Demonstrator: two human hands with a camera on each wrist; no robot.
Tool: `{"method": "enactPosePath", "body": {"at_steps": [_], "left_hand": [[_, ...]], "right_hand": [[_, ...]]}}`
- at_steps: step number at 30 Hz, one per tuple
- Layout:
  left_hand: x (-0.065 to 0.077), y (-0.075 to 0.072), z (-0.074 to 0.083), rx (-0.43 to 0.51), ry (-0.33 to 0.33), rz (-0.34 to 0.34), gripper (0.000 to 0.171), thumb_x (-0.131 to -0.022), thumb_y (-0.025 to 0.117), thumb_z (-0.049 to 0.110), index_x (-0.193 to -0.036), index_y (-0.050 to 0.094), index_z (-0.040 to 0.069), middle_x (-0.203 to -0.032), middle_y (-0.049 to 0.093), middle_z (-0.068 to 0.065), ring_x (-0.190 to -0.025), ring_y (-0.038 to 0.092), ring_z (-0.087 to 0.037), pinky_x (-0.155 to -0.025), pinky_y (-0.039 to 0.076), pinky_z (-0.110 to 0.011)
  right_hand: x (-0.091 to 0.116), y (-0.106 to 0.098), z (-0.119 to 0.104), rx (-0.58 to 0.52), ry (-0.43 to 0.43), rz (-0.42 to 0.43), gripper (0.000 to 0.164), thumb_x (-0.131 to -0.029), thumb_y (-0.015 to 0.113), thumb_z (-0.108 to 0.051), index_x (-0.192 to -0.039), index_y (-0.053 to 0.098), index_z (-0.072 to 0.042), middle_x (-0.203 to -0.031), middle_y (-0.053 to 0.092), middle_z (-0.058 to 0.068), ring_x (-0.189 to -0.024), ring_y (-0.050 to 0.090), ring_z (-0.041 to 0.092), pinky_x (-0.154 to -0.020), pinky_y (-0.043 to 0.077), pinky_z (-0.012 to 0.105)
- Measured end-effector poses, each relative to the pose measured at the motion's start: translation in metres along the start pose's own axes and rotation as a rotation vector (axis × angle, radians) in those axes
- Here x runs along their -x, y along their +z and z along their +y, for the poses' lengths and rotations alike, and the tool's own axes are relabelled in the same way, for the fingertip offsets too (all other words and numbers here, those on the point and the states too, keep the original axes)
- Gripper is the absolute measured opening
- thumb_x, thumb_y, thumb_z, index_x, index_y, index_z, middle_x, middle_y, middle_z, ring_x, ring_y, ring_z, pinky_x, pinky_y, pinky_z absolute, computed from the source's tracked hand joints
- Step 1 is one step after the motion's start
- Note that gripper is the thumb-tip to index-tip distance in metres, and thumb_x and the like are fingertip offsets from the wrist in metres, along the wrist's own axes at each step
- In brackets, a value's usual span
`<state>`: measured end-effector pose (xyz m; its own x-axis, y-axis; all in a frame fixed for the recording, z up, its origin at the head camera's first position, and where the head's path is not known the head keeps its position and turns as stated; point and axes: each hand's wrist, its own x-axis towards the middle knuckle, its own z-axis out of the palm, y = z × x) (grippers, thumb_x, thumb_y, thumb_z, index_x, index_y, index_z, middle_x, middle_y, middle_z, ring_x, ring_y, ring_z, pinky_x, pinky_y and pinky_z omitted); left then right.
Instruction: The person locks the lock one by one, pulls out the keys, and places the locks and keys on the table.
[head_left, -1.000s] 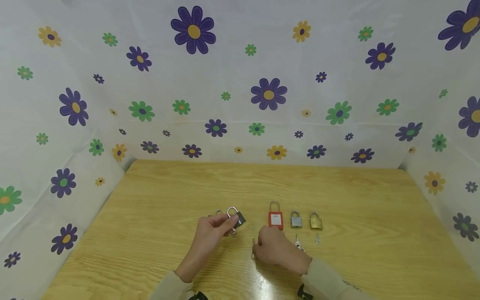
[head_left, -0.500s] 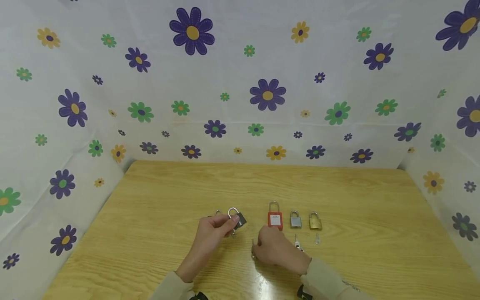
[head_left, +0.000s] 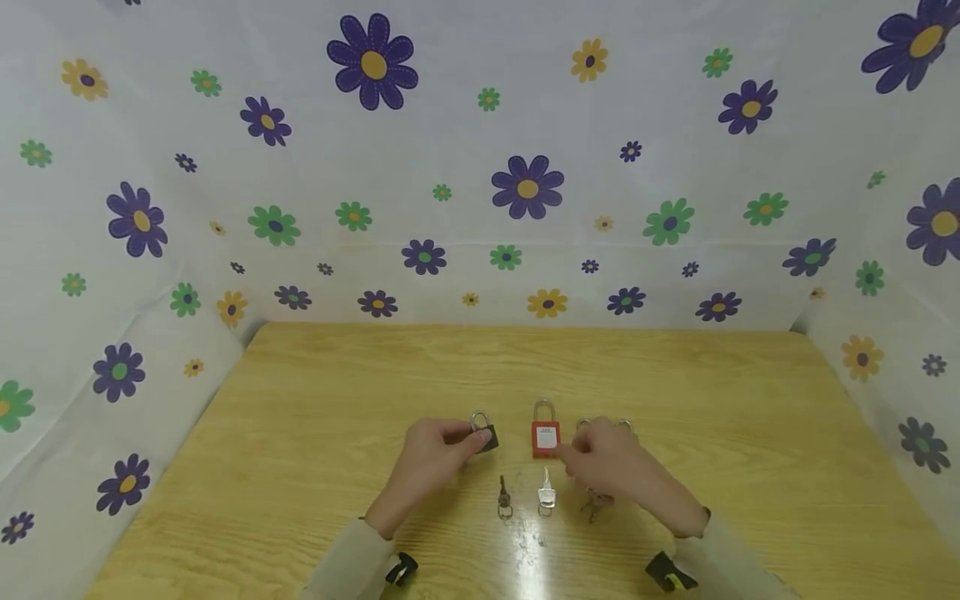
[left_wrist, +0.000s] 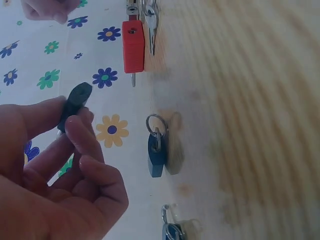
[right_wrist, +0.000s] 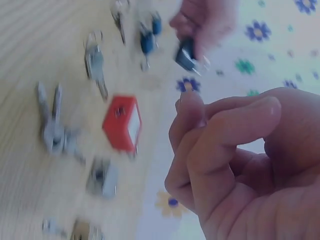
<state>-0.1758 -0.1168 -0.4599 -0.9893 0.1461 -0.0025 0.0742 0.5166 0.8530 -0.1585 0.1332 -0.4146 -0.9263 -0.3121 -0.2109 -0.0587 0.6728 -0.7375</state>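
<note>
My left hand (head_left: 435, 458) pinches a black padlock (head_left: 487, 438) between thumb and fingers, its metal shackle pointing up, above the table. The left wrist view shows the padlock (left_wrist: 76, 102) edge-on. My right hand (head_left: 611, 458) hovers near the red padlock (head_left: 546, 438). In the right wrist view its fingers (right_wrist: 215, 140) are loosely curled with nothing in them. A dark key (head_left: 504, 493) on a ring lies below the black padlock, and a silver key (head_left: 547, 492) lies below the red one. Several keys (head_left: 595, 502) lie partly under my right hand.
Left of the red padlock, a blue padlock (left_wrist: 157, 155) with a ringed key stands on the wooden table (head_left: 300, 467); another (left_wrist: 172, 231) is beyond it. A silver padlock (right_wrist: 102, 177) and a brass one (right_wrist: 86, 230) stand on the right. A flowered cloth (head_left: 442, 150) encloses the table.
My right hand has let go of the dark key on its ring and moved right, over the silver and brass padlocks. My left hand has shifted slightly right with the black padlock.
</note>
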Motion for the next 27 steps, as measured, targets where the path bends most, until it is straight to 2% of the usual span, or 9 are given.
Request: {"method": "enactPosePath", "body": {"at_steps": [3, 6, 9, 10, 13, 16, 17, 21, 27], "left_hand": [[-0.005, 0.004, 0.001, -0.095, 0.003, -0.044, 0.019, -0.089, 0.07, 0.031, -0.093, 0.079, 0.015, -0.087, 0.077, -0.002, -0.073, 0.065, -0.011, -0.064, 0.055, -0.037], [-0.009, 0.008, 0.003, -0.192, 0.001, -0.058, 0.018, -0.089, 0.07, 0.031, -0.092, 0.08, 0.016, -0.084, 0.076, -0.001, -0.067, 0.059, -0.009, -0.059, 0.051, -0.032], [-0.013, 0.011, 0.006, -0.26, 0.017, -0.066, 0.019, -0.089, 0.07, 0.03, -0.083, 0.079, 0.014, -0.067, 0.068, 0.005, -0.053, 0.047, -0.006, -0.049, 0.04, -0.025], [-0.014, 0.011, 0.007, -0.273, 0.024, -0.071, 0.021, -0.089, 0.07, 0.029, -0.078, 0.078, 0.014, -0.06, 0.061, 0.007, -0.049, 0.041, -0.006, -0.046, 0.035, -0.024], [-0.018, 0.014, 0.008, -0.325, 0.046, -0.086, 0.036, -0.089, 0.07, 0.03, -0.057, 0.064, 0.015, -0.047, 0.038, 0.009, -0.042, 0.029, -0.006, -0.042, 0.025, -0.023], [-0.021, 0.018, 0.007, -0.372, 0.058, -0.086, 0.049, -0.089, 0.07, 0.031, -0.049, 0.044, 0.019, -0.046, 0.025, 0.008, -0.04, 0.023, -0.006, -0.04, 0.019, -0.023], [-0.022, 0.019, 0.007, -0.386, 0.061, -0.085, 0.051, -0.088, 0.071, 0.032, -0.049, 0.039, 0.021, -0.046, 0.024, 0.008, -0.04, 0.023, -0.006, -0.04, 0.018, -0.022], [-0.027, 0.022, 0.005, -0.406, 0.06, -0.084, 0.056, -0.088, 0.072, 0.031, -0.048, 0.034, 0.021, -0.045, 0.021, 0.008, -0.039, 0.021, -0.006, -0.039, 0.016, -0.022], [-0.031, 0.022, 0.006, -0.436, 0.049, -0.105, 0.053, -0.089, 0.07, 0.032, -0.045, 0.042, 0.02, -0.041, 0.024, 0.009, -0.037, 0.023, -0.005, -0.037, 0.016, -0.022]], "right_hand": [[0.009, -0.017, 0.011, -0.035, 0.029, 0.01, 0.037, -0.096, 0.057, -0.018, -0.064, 0.067, -0.002, -0.051, 0.062, 0.006, -0.029, 0.038, 0.005, -0.031, 0.032, 0.017], [0.017, -0.03, 0.019, -0.042, 0.076, 0.033, 0.037, -0.097, 0.056, -0.019, -0.067, 0.068, -0.002, -0.055, 0.064, 0.007, -0.029, 0.038, 0.005, -0.032, 0.033, 0.018], [0.022, -0.037, 0.026, -0.032, 0.103, 0.054, 0.037, -0.098, 0.056, -0.022, -0.067, 0.067, -0.003, -0.055, 0.063, 0.005, -0.029, 0.037, 0.005, -0.033, 0.033, 0.019], [0.023, -0.039, 0.027, -0.028, 0.109, 0.059, 0.038, -0.098, 0.055, -0.022, -0.067, 0.067, -0.004, -0.055, 0.063, 0.004, -0.029, 0.037, 0.005, -0.033, 0.033, 0.019], [0.026, -0.041, 0.029, -0.027, 0.122, 0.061, 0.039, -0.098, 0.055, -0.023, -0.067, 0.067, -0.004, -0.055, 0.063, 0.003, -0.029, 0.037, 0.004, -0.033, 0.033, 0.019], [0.028, -0.042, 0.03, -0.041, 0.144, 0.057, 0.04, -0.098, 0.055, -0.024, -0.068, 0.069, -0.003, -0.056, 0.064, 0.004, -0.03, 0.036, 0.005, -0.033, 0.034, 0.018], [0.029, -0.043, 0.03, -0.048, 0.146, 0.054, 0.04, -0.098, 0.055, -0.024, -0.068, 0.069, -0.003, -0.057, 0.064, 0.004, -0.031, 0.035, 0.005, -0.033, 0.034, 0.019], [0.029, -0.043, 0.032, -0.071, 0.154, 0.039, 0.041, -0.099, 0.055, -0.026, -0.068, 0.069, -0.003, -0.058, 0.065, 0.005, -0.032, 0.033, 0.004, -0.033, 0.033, 0.018], [0.029, -0.042, 0.036, -0.079, 0.164, 0.027, 0.042, -0.099, 0.054, -0.028, -0.07, 0.069, -0.003, -0.06, 0.066, 0.006, -0.031, 0.031, 0.004, -0.032, 0.031, 0.018]]}}
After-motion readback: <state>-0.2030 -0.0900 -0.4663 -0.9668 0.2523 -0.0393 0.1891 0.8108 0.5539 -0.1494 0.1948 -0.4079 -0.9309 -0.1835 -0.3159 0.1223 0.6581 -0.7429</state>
